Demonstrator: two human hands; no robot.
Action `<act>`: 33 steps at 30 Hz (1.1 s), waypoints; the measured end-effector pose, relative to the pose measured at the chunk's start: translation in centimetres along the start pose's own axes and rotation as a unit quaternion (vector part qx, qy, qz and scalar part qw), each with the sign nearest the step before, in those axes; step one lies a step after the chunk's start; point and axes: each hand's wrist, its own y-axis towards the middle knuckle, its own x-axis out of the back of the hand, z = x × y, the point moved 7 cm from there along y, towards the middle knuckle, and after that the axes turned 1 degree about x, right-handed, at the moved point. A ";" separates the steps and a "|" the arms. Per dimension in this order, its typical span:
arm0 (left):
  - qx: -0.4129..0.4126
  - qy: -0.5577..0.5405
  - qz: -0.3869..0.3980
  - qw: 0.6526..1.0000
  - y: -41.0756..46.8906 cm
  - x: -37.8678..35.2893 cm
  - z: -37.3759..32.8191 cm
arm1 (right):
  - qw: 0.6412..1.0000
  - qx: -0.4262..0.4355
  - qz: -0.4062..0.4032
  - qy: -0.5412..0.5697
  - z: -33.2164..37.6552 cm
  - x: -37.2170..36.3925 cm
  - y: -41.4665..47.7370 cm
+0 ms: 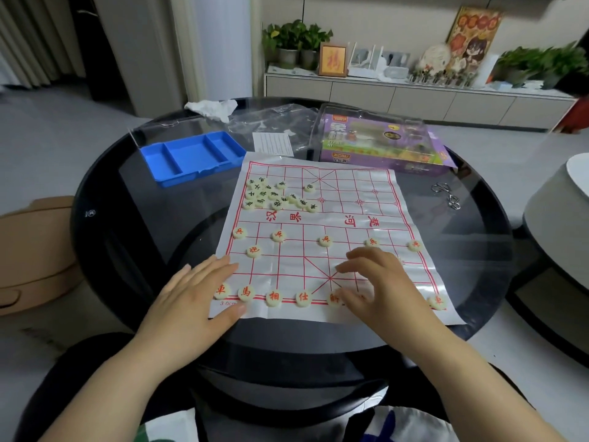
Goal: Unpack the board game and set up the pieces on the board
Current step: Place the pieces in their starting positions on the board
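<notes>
Red pieces [274,298] are filling six o'clock; black pieces [271,196] are waiting at eleven. Left hand [194,291] is lying flat; right hand [379,282] is hiding its grip.

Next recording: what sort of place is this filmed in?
Most likely a home living room: a round glass table holds the game board, a low sideboard along the wall carries potted plants and a framed picture, and curtains hang at far left.

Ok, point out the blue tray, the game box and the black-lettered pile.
blue tray [191,156]: head view, bare middle compartment.
game box [379,140]: head view, printed top face.
black-lettered pile [273,195]: head view, a central piece.
</notes>
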 end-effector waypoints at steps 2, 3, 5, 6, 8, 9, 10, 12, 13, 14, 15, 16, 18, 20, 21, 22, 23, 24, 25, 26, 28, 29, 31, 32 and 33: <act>0.000 0.004 0.007 1.000 -0.1 0.0 0.0 | 1.000 -0.002 0.000 0.010 -0.2 0.3 0.3; 0.000 0.008 0.014 1.000 -0.1 0.0 0.1 | 1.000 -0.008 0.002 0.011 -0.3 0.4 0.4; 0.004 0.019 0.026 0.999 -0.2 -0.1 0.3 | 1.000 -0.010 0.007 0.014 -0.4 0.6 0.7; 0.003 0.026 0.035 0.999 -0.3 0.0 0.3 | 1.000 -0.008 0.009 0.014 -0.5 0.7 1.0; 0.001 0.033 0.049 0.998 -0.4 0.2 0.3 | 1.000 -0.008 0.015 0.010 -0.7 1.2 1.4; 0.001 0.027 0.050 0.998 -0.3 0.5 0.3 | 1.000 -0.008 0.018 0.009 -0.9 1.5 1.8; 0.001 0.016 0.046 0.999 0.0 0.9 0.3 | 1.000 -0.007 0.018 0.009 -1.2 1.7 2.2; -0.014 -0.013 0.016 1.000 1.1 2.1 0.2 | 1.000 -0.009 0.014 0.011 -1.8 2.3 3.2; -0.025 -0.026 -0.009 0.999 2.0 3.0 -0.2 | 1.000 -0.009 0.013 0.012 -2.1 2.6 3.9; -0.030 -0.039 -0.031 0.998 3.0 3.7 -0.6 | 1.000 -0.010 0.015 0.011 -2.4 2.7 4.6; -0.027 -0.051 -0.041 0.997 4.3 4.3 -0.9 | 1.000 -0.013 0.020 0.009 -2.7 2.7 5.5; -0.020 -0.060 -0.037 0.997 5.8 4.4 -1.0 | 0.999 -0.019 0.028 0.008 -3.0 2.6 6.6; -0.009 -0.069 -0.018 0.997 9.1 4.2 -0.9 | 0.998 -0.039 0.047 0.018 -3.8 2.0 8.9; -0.001 -0.053 0.003 0.999 12.4 3.5 -0.4 | 0.996 -0.059 0.062 0.022 -4.7 1.3 11.3; 0.009 -0.048 0.017 0.999 13.8 3.0 0.0 | 0.995 -0.065 0.072 0.018 -4.9 1.0 12.4; 0.018 -0.051 0.028 0.998 15.0 2.4 0.5 | 0.994 -0.063 0.085 0.016 -5.0 0.7 13.5; 0.024 -0.057 0.036 0.997 16.0 1.9 0.8 | 0.994 -0.054 0.096 0.015 -4.9 0.4 14.4; 0.027 -0.068 0.035 0.997 16.6 1.5 1.1 | 0.993 -0.042 0.109 0.015 -4.6 0.1 15.2; 0.029 -0.082 0.027 0.996 17.0 1.4 1.4 | 0.992 -0.031 0.118 0.013 -4.2 -0.3 15.8; 0.027 -0.098 0.011 0.995 17.1 1.3 1.7 | 0.992 -0.021 0.126 0.009 -3.9 -0.6 16.2; 0.022 -0.132 -0.035 0.990 17.0 1.5 2.2 | 0.990 -0.001 0.142 0.009 -3.0 -1.4 16.5; 0.023 -0.149 -0.058 0.987 16.9 1.8 2.4 | 0.989 0.014 0.149 0.010 -2.5 -1.8 16.5; 0.029 -0.181 -0.079 0.980 16.8 2.0 2.9 | 0.986 0.048 0.157 0.011 -1.4 -2.6 16.3; 0.033 -0.191 -0.076 0.978 16.9 1.9 3.1 | 0.985 0.063 0.159 0.013 -0.7 -2.8 16.1; 0.036 -0.195 -0.067 0.978 17.0 1.7 3.2 | 0.984 0.078 0.158 0.020 0.0 -3.0 15.8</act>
